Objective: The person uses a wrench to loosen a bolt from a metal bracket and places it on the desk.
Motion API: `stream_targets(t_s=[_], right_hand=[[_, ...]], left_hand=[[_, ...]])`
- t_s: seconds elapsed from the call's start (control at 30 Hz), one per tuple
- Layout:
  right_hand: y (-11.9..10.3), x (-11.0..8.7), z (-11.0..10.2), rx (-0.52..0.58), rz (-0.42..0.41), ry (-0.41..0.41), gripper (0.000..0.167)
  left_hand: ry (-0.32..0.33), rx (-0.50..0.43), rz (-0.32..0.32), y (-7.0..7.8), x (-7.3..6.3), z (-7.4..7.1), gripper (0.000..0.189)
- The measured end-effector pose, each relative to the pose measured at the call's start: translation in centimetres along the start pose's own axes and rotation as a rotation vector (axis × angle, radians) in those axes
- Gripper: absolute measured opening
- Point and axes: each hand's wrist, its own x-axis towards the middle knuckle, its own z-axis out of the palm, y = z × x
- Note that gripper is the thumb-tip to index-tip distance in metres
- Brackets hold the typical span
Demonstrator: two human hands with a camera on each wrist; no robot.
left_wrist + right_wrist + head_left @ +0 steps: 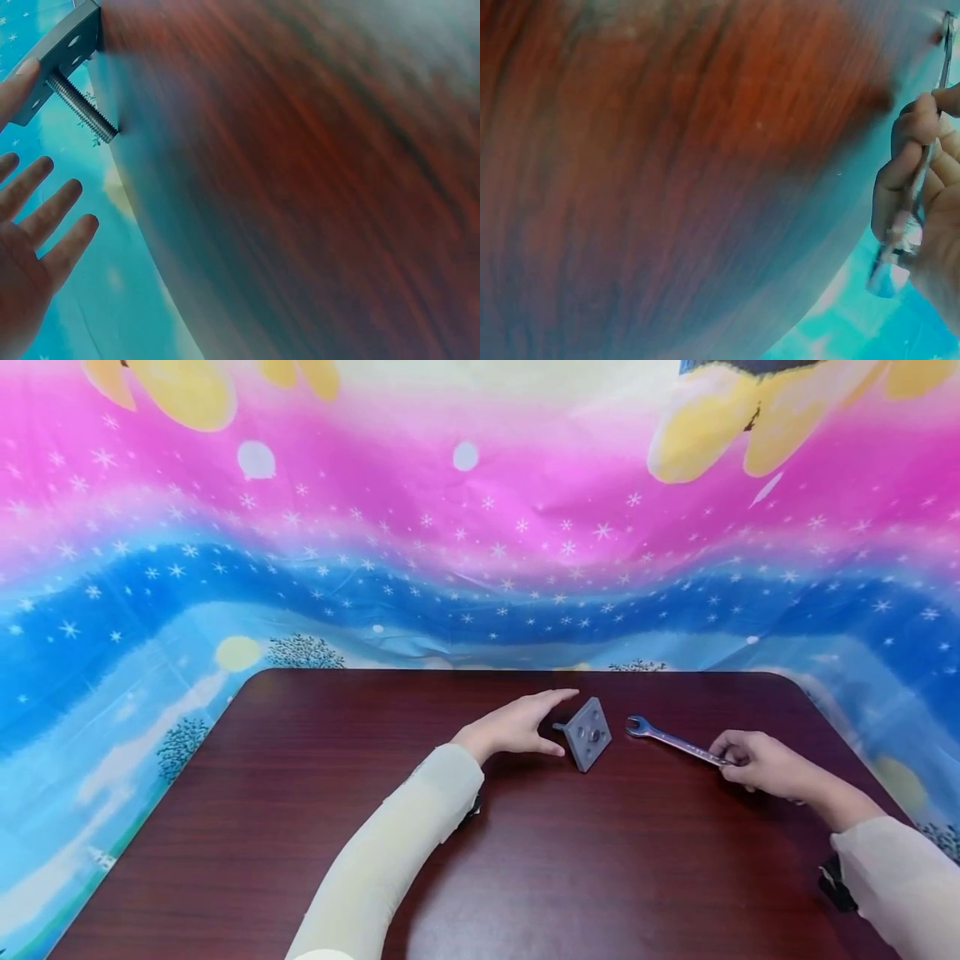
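Observation:
A grey square metal plate (580, 745) with several holes stands tilted on edge, a bolt through its middle. In the left wrist view the bolt's threaded shank (84, 109) sticks out of the plate toward the table. My left hand (516, 725) is just left of the plate, thumb and fingers spread apart around the shank's side; its thumb overlaps the plate in the wrist view. My right hand (772, 767) grips a silver combination wrench (678, 743) near one end. The wrench's open-ended jaw points left toward the plate, a short gap away.
The dark red-brown wooden table (300, 827) has rounded far corners. Behind and beside it hangs a colourful cloth (450, 543) with snowflakes and trees. A dark strap or device (836, 883) shows under the right sleeve.

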Motion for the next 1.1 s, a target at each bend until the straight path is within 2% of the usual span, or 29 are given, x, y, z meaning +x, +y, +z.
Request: stream_targets(t_s=[0.23,0.37,0.5,0.63,0.9,1.1], right_hand=[[0.4,-0.5,0.2,0.133,-0.053,-0.037,0.023],[0.6,-0.5,0.3,0.174,-0.086,-0.048,0.022],[0.5,-0.6,0.3,0.198,-0.129,-0.049,0.02],[0.3,-0.7,0.2,0.214,-0.145,-0.05,0.02],[0.2,-1.2,0.3,0.196,-0.153,-0.044,0.019],[0.2,-1.8,0.3,0.198,-0.209,-0.056,0.016]], left_hand=[[-0.04,-0.067,0.0,0.0,0.8,0.6,0.098],[-0.065,-0.11,-0.012,0.1,1.0,1.0,0.1],[-0.075,-0.115,-0.005,0.3,1.3,1.0,0.101],[-0.084,-0.114,0.002,0.4,1.6,0.9,0.1],[-0.105,-0.103,-0.023,0.7,2.0,0.6,0.102],[-0.119,-0.1,-0.017,1.0,2.1,0.5,0.107]])
